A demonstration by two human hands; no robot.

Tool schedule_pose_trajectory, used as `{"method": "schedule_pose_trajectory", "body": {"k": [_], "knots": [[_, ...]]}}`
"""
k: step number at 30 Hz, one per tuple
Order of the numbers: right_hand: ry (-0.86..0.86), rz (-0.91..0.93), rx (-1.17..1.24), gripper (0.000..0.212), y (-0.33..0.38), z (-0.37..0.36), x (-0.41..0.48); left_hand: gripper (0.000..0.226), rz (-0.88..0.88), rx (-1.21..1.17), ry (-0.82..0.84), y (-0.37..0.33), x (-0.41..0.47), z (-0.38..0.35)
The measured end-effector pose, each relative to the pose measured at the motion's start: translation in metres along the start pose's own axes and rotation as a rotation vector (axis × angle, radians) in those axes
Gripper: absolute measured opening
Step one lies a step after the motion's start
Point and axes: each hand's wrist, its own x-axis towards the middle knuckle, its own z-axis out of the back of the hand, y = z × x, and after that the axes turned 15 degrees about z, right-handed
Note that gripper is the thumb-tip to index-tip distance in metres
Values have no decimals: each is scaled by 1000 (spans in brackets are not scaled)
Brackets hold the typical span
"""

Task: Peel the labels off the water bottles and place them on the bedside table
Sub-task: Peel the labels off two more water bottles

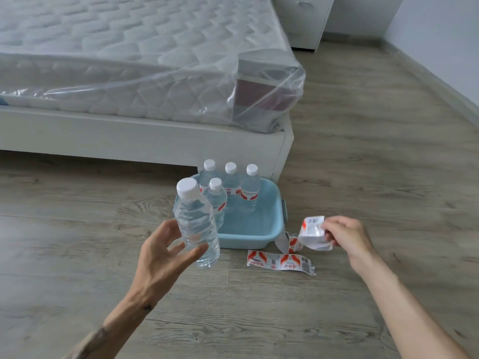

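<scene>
My left hand [166, 252] grips a clear water bottle [195, 224] with a white cap and no label, held upright above the floor. My right hand [344, 234] pinches a peeled label [313, 233], white side out, just right of the tub. Two more peeled red-and-white labels lie on the floor: one curled [291, 242] by the tub's corner, one flat [281, 263] in front of it. A light blue tub [248, 233] holds several labelled bottles [250, 189] standing at its back. The white bedside table [303, 19] stands at the top, beyond the bed.
A white bed frame [145, 138] carries a plastic-wrapped mattress [129, 60] across the upper left, with the tub near its corner. Grey wood floor [375, 141] spreads to the right toward a white wall [440, 35].
</scene>
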Motion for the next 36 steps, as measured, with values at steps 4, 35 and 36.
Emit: {"method": "schedule_pose_trajectory", "body": {"k": [4, 35, 36], "knots": [[111, -29, -147, 19, -33, -23, -10, 68, 48, -5, -60, 31, 2, 7], [342, 630, -211, 32, 91, -230, 30, 68, 60, 171, -302, 146, 27, 29], [324, 632, -214, 30, 90, -231, 29, 66, 31, 186, -312, 140, 25, 31]]}}
